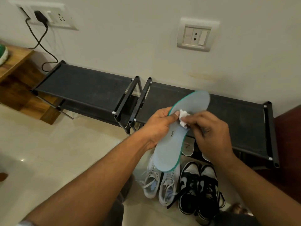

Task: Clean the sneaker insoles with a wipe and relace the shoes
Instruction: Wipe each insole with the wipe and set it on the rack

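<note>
My left hand [160, 124] grips a pale blue insole [172, 144] with a green edge by its middle, thumb on top. The insole points up and to the right, over the shoe rack. My right hand [210, 136] pinches a small crumpled white wipe [232, 119] and presses it on the insole's middle, right beside my left thumb. On the floor below stand a pair of white and light blue sneakers [160, 185] with loose laces, partly hidden by the insole, and a pair of black and white sneakers [199, 188] with black laces.
Two low black shoe racks [91, 88] stand side by side against the white wall. A wooden step or cabinet [17, 75] is at the left, with a green shoe on it. A charger cable hangs from a wall socket [40, 15]. More shoes sit under the right rack [189, 145].
</note>
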Available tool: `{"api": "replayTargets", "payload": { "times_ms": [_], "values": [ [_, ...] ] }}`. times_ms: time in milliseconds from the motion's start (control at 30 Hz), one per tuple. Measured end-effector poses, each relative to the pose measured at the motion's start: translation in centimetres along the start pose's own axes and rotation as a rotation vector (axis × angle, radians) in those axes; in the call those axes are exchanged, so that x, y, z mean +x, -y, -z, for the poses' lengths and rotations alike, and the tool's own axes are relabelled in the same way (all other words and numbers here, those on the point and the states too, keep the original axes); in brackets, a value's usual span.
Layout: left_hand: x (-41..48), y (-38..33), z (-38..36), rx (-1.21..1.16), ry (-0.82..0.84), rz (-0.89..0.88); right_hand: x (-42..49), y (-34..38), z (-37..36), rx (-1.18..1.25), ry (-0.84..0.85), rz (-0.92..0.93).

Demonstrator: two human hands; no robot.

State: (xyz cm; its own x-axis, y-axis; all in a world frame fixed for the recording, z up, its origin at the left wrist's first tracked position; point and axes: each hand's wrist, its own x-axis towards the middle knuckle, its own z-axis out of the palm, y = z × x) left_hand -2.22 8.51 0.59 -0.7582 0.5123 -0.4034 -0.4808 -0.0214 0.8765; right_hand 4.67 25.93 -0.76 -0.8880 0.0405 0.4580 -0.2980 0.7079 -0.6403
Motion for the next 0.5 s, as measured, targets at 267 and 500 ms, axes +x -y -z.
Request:
{"api": "replayTargets", "payload": {
  "times_ms": [267, 500],
  "values": [
    [0.1, -0.4, 0.0, -0.034, -0.028, -0.018, 0.1, 0.4, 0.0, -0.06, -0.007, 0.037],
    [-0.1, -0.5, 0.1, -0.002, -0.045, -0.002, 0.8, -0.4, 0.8, -0.036, -0.079, -0.055]
  ]
}}
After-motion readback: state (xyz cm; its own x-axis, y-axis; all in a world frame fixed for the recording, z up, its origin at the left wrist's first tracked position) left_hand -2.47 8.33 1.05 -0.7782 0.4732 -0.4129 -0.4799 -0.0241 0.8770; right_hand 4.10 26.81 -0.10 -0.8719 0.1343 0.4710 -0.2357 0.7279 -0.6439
